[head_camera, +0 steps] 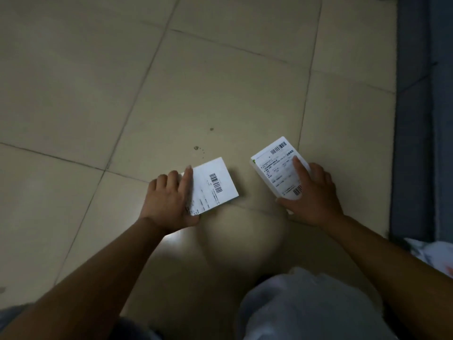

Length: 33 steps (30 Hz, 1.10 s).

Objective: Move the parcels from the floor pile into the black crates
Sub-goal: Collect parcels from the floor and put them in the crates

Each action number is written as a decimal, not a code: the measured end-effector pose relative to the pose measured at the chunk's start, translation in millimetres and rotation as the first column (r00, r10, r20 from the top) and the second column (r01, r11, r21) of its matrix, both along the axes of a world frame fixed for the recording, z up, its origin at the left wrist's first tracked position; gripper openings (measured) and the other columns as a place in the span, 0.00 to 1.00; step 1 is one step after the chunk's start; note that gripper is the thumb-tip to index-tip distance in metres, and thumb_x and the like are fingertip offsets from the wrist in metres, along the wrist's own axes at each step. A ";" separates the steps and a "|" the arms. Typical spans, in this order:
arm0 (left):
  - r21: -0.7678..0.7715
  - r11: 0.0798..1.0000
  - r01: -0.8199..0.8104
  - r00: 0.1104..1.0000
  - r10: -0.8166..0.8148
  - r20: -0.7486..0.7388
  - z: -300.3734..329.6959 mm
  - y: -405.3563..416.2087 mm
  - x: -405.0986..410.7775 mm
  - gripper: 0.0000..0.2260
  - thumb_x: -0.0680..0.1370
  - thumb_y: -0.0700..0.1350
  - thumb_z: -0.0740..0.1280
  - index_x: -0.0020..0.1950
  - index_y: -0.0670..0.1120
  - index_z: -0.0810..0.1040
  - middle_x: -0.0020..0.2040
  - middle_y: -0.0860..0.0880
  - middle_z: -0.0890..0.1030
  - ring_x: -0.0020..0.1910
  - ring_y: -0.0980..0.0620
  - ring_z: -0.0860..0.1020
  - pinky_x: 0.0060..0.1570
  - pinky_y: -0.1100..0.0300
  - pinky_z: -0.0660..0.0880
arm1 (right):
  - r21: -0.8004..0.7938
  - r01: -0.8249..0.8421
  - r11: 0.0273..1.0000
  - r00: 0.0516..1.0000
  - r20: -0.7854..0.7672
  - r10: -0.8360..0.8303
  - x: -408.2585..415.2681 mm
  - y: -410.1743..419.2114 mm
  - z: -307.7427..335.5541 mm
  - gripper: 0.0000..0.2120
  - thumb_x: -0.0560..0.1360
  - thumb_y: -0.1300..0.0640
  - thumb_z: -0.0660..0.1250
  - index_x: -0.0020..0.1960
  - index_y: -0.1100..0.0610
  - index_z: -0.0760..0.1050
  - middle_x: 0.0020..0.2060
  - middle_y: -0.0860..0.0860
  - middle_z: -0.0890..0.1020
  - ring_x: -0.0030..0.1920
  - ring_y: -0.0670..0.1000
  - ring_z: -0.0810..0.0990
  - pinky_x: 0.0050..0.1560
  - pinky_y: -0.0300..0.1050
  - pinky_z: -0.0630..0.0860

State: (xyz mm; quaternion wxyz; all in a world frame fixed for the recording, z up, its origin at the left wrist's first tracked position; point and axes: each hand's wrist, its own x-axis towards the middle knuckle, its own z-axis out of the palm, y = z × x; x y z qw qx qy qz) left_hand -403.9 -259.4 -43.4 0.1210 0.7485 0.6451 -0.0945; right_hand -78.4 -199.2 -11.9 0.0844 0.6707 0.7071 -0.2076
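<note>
Closest in, crumpled white plastic bags lie at the person's feet. Above them the left hand grips 1 flat white labelled parcel and the right hand grips another small white labelled parcel, both held over the beige tiled floor. With thin edge grips, either could slip. No crates are visible; a dark grey strip runs along the right.

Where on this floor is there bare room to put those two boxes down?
The tiled floor ahead of both hands is bare up to the frame's top and left edges. Between the left hand with its parcel and the right hand with its parcel is a narrow gap. White bags crowd the bottom right.
</note>
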 end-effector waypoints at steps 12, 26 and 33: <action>0.047 0.993 -0.107 0.993 0.105 0.057 382.5 26.8 19.1 0.45 0.61 0.73 0.58 0.70 0.46 0.71 0.62 0.37 0.75 0.44 0.36 0.76 0.45 0.46 0.72 | 0.046 -0.122 0.992 0.992 0.020 0.121 -23.2 23.5 378.6 0.45 0.66 0.29 0.61 0.77 0.41 0.48 0.76 0.50 0.48 0.67 0.58 0.57 0.67 0.54 0.60; 0.262 0.898 -0.353 0.932 0.361 0.016 758.2 107.3 -88.8 0.48 0.61 0.74 0.52 0.77 0.51 0.54 0.71 0.48 0.64 0.60 0.43 0.70 0.56 0.50 0.67 | 0.292 -0.283 0.914 0.956 0.008 0.293 -147.1 140.6 747.3 0.41 0.69 0.31 0.61 0.77 0.39 0.50 0.78 0.47 0.44 0.68 0.57 0.58 0.68 0.51 0.57; 0.391 0.807 -0.443 0.879 0.478 0.009 822.9 126.3 -254.1 0.49 0.60 0.75 0.47 0.77 0.53 0.52 0.74 0.48 0.60 0.65 0.44 0.67 0.61 0.50 0.64 | 0.400 -0.406 0.822 0.899 0.012 0.438 -314.5 192.8 803.6 0.41 0.69 0.31 0.60 0.77 0.40 0.50 0.78 0.47 0.49 0.67 0.55 0.59 0.67 0.50 0.59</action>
